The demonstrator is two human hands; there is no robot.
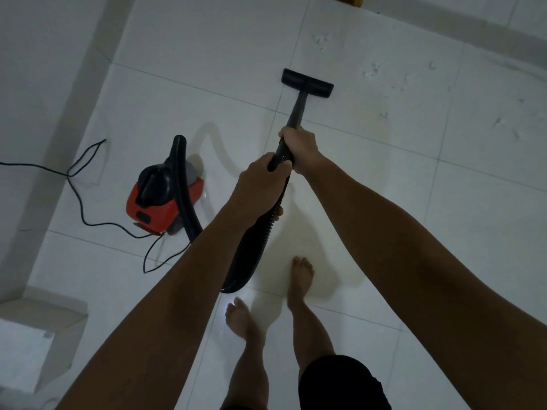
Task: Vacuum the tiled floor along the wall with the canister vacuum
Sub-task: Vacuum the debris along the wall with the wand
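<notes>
A red and black canister vacuum (159,199) sits on the white tiled floor (207,54) to my left. Its black ribbed hose (185,187) loops up from the canister and runs under my left arm to the black wand (296,109). The wide black floor nozzle (307,83) rests flat on the tiles ahead of me. My left hand (260,179) is closed around the wand's rear end where the hose joins. My right hand (299,147) grips the wand just ahead of it. White debris scraps (371,71) lie scattered on the tiles right of the nozzle.
A wall with a tiled skirting (80,93) runs along the left. The black power cord (80,202) trails from the canister toward that wall. A low white block (32,338) stands at lower left. My bare feet (300,279) stand behind the hose loop. Another wall edge (473,28) crosses the upper right.
</notes>
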